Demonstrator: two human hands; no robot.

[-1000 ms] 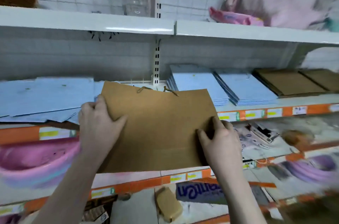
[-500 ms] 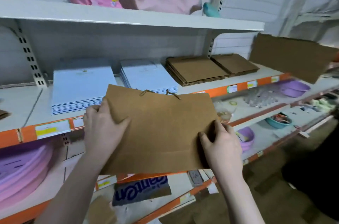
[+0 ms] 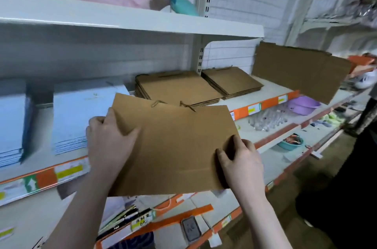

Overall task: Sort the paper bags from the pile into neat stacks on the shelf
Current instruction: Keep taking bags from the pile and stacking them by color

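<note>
Flat brown paper bag [image 3: 175, 146] hangs in front of the shelf [image 3: 265, 104], held by both hands: left hand [image 3: 110, 142] grips its nine o'clock edge, right hand [image 3: 240, 163] pinches its four o'clock corner. Two brown bag stacks [image 3: 179, 87] lie at twelve o'clock.

I see a flat brown paper bag [image 3: 173, 146] with thin cord handles at its upper edge, held level in front of the shelf [image 3: 265, 98]. On the shelf lie two neat stacks of brown bags [image 3: 175, 87], the larger one on the left, the smaller stack [image 3: 232, 81] just beside it. Further left are two stacks of light blue bags [image 3: 81, 114], somewhat blurred.
</note>
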